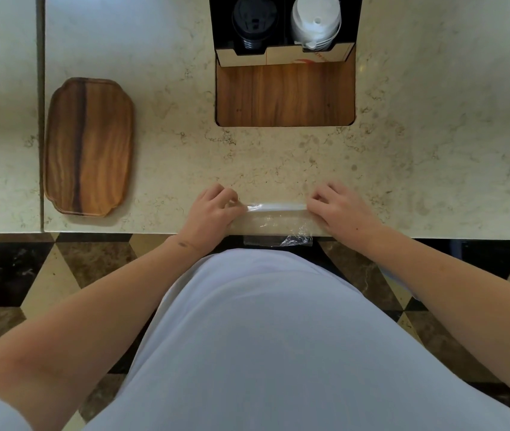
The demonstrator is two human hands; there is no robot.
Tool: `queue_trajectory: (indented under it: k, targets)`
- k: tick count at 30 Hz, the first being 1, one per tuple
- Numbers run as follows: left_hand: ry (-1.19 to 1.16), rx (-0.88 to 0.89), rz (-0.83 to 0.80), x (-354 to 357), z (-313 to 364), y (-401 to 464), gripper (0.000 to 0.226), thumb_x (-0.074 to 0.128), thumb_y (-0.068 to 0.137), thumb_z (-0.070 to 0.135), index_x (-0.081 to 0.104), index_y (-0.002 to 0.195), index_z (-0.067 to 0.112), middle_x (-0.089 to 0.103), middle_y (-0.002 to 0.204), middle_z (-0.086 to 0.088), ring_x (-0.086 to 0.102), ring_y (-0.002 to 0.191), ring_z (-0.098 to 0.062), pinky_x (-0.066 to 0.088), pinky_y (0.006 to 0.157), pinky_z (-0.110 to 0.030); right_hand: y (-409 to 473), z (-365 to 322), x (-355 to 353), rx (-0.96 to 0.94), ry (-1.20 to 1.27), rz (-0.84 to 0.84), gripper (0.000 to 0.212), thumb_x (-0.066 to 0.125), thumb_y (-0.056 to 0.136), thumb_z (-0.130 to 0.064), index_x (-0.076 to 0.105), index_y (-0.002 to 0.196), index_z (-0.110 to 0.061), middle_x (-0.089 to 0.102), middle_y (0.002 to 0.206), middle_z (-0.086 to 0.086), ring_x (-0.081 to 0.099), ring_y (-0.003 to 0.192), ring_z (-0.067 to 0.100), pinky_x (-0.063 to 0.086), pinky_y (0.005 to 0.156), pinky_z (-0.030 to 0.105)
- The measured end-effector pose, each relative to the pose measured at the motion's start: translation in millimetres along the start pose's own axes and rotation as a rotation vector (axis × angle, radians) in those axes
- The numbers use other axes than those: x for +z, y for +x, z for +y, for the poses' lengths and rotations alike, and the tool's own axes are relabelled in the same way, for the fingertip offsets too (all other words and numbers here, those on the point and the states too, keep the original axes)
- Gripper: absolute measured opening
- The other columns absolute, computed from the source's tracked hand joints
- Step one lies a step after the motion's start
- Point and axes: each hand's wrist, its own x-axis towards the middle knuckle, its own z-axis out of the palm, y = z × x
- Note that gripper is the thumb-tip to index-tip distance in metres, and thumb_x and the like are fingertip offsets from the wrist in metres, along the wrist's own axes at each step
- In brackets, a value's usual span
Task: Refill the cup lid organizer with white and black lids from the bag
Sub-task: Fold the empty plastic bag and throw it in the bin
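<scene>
A clear plastic bag (273, 220) lies flat and folded on the marble counter's front edge, its lower end hanging over the edge. My left hand (213, 209) pinches its left end and my right hand (337, 206) pinches its right end, both resting on the counter. The bag looks empty. At the back stands the black lid organizer (283, 24), with a stack of black lids (254, 21) in its left slot and a stack of white lids (315, 21) in its right slot.
A wooden tray (88, 146) lies at the left of the marble counter (418, 135). A wood-lined recess (284, 93) sits in front of the organizer. A seam (40, 113) splits the counter at far left. Patterned floor shows below the edge.
</scene>
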Motion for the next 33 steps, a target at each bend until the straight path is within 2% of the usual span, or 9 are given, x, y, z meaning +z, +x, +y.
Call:
queue_trajectory:
  k: [4,6,8,10,13,19,24,29,33]
  targets:
    - [0.088,0.024,-0.121,-6,-1,-11,0.028,0.066,0.089,0.009,0.074,0.115,0.014,0.066,0.115,-0.011,0.058,0.096,-0.033,0.051,0.078,-0.044,-11,3,-7,-0.041,-0.03,-0.062,0.024,0.055,0.103,-0.025,0.072,0.111,-0.01,0.063,0.106,0.01,0.053,0.092,0.027,0.051,0.071,0.042]
    - [0.08,-0.058,-0.105,-6,7,-9,0.02,0.062,0.094,0.024,0.075,0.108,0.017,0.066,0.11,-0.01,0.057,0.091,-0.03,0.052,0.076,-0.044,-11,1,-11,0.008,0.002,-0.065,0.026,0.055,0.102,-0.028,0.074,0.111,-0.013,0.063,0.105,0.009,0.053,0.091,0.026,0.051,0.071,0.04]
    - [0.001,-0.162,-0.066,-7,13,-2,0.02,0.068,0.094,0.034,0.078,0.093,0.018,0.067,0.1,-0.008,0.056,0.081,-0.028,0.052,0.074,-0.04,-7,-3,-11,0.108,0.073,-0.061,0.023,0.061,0.099,-0.03,0.076,0.102,-0.013,0.063,0.099,0.006,0.053,0.088,0.023,0.048,0.07,0.035]
    - [-0.108,-0.246,-0.055,-9,16,6,0.018,0.077,0.088,0.034,0.081,0.084,0.017,0.066,0.095,-0.007,0.055,0.079,-0.028,0.05,0.073,-0.037,1,-8,-9,0.215,0.148,-0.09,0.019,0.066,0.095,-0.029,0.075,0.09,-0.013,0.06,0.092,0.001,0.052,0.085,0.021,0.041,0.072,0.03]
    - [-0.131,-0.343,-0.144,-9,21,21,0.017,0.081,0.084,0.026,0.077,0.081,0.01,0.061,0.094,-0.007,0.053,0.082,-0.024,0.049,0.071,-0.038,13,-10,-7,0.36,0.243,-0.166,0.013,0.072,0.091,-0.026,0.069,0.083,-0.016,0.057,0.088,-0.004,0.052,0.087,0.019,0.036,0.073,0.028]
    - [-0.27,-0.459,-0.327,-6,19,46,0.023,0.078,0.085,0.022,0.066,0.104,0.017,0.061,0.098,0.002,0.051,0.098,-0.023,0.044,0.081,-0.034,31,-6,-13,0.465,0.323,-0.301,0.019,0.074,0.088,-0.026,0.057,0.094,-0.029,0.056,0.088,-0.011,0.056,0.084,0.012,0.041,0.069,0.025]
    - [-0.257,-0.384,-0.389,-6,12,49,0.005,0.073,0.09,0.021,0.073,0.093,0.017,0.054,0.092,0.004,0.051,0.098,-0.023,0.038,0.079,-0.03,31,0,-14,0.423,0.304,-0.301,0.016,0.07,0.088,-0.022,0.057,0.081,-0.027,0.05,0.083,-0.011,0.052,0.081,0.017,0.037,0.065,0.029]
    - [-0.16,-0.115,-0.223,-7,10,39,0.005,0.073,0.085,0.003,0.074,0.084,0.007,0.065,0.087,-0.009,0.058,0.084,-0.03,0.051,0.069,-0.039,24,5,-15,0.308,0.275,-0.252,0.009,0.068,0.09,-0.015,0.064,0.083,-0.018,0.058,0.088,-0.004,0.054,0.082,0.018,0.048,0.07,0.033]
    - [-0.086,0.093,-0.122,-1,6,29,0.009,0.073,0.086,0.003,0.072,0.078,0.007,0.062,0.08,-0.009,0.055,0.072,-0.027,0.049,0.061,-0.037,17,4,-16,0.119,0.144,-0.19,0.009,0.065,0.092,-0.013,0.066,0.083,-0.012,0.06,0.092,0.002,0.053,0.078,0.02,0.051,0.065,0.037]
